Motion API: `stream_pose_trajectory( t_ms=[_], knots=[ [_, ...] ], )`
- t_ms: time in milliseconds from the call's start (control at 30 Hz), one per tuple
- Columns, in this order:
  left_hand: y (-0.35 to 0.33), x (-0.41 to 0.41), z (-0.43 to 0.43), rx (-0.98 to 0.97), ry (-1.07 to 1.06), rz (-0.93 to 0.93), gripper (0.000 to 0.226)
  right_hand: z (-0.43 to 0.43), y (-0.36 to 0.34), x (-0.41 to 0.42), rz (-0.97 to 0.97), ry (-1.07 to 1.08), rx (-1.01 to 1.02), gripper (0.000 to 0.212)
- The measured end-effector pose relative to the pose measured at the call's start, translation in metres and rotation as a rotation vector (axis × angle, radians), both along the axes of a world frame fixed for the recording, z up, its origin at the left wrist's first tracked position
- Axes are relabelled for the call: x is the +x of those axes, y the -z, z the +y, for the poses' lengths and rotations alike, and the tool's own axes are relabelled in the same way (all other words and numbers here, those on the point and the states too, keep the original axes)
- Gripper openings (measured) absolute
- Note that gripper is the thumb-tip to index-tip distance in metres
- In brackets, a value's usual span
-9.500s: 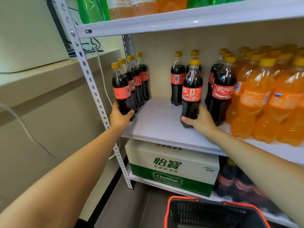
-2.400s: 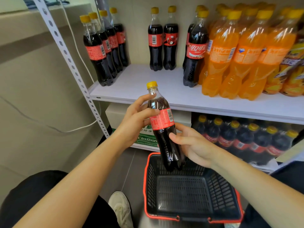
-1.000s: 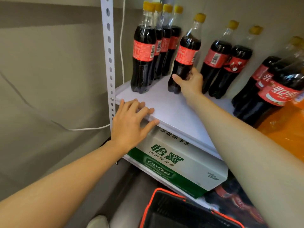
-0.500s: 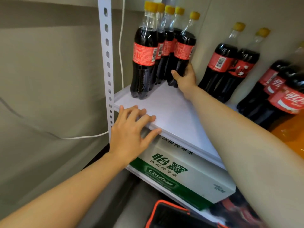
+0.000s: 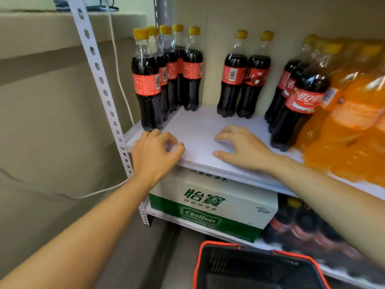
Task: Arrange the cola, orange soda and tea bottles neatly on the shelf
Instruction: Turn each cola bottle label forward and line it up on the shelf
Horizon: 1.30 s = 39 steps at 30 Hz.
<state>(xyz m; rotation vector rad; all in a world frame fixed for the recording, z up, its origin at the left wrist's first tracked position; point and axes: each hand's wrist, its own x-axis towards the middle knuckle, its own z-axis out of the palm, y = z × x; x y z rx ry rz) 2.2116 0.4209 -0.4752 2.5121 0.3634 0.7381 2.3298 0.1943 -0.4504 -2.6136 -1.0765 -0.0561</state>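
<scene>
Both hands rest on the white shelf [image 5: 200, 124] and hold nothing: the left hand [image 5: 155, 152] sits at the front edge with fingers loosely curled, the right hand [image 5: 244, 150] is palm down with fingers spread. At 12 o'clock from the left hand a tight row of cola bottles [image 5: 148, 84] runs to the back wall. From the right hand, a pair of cola bottles [image 5: 243, 76] stands at 12 o'clock, another cola row [image 5: 302, 99] at 2 o'clock, the orange soda bottles [image 5: 354, 115] at 3 o'clock beside it. A green and white carton [image 5: 210, 203] sits under the shelf.
</scene>
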Motion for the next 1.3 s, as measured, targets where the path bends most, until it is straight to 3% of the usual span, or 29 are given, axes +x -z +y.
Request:
stream_pose_trajectory(
  t_ms=[100, 233, 467, 667, 833, 1167, 1300],
  knots=[
    [-0.017, 0.035, -0.012, -0.259, 0.172, 0.065, 0.014, -0.042, 0.000, -0.030, -0.013, 0.043, -0.010, 0.055],
    [-0.029, 0.101, -0.039, -0.511, 0.316, 0.084, 0.028, -0.079, 0.005, -0.047, 0.012, 0.147, 0.075, 0.050],
    [-0.042, 0.197, -0.072, -0.649, 0.277, 0.046, 0.086, -0.109, 0.019, -0.050, 0.033, 0.225, 0.310, 0.036],
    [-0.055, 0.227, -0.081, -0.621, 0.232, -0.068, 0.062, -0.110, 0.026, -0.045, 0.027, 0.212, 0.366, 0.036],
    [-0.060, 0.198, -0.079, -0.592, 0.267, -0.035, 0.055, -0.110, 0.028, -0.045, 0.070, 0.229, 0.397, 0.041],
    [-0.067, 0.032, -0.111, -0.733, 0.435, 0.064, 0.038, -0.087, -0.004, -0.092, 0.283, 0.231, 0.695, 0.089],
    [-0.066, -0.022, -0.132, -0.831, 0.470, 0.088, 0.043, -0.087, -0.001, -0.127, 0.333, 0.251, 0.754, 0.086]
  ],
)
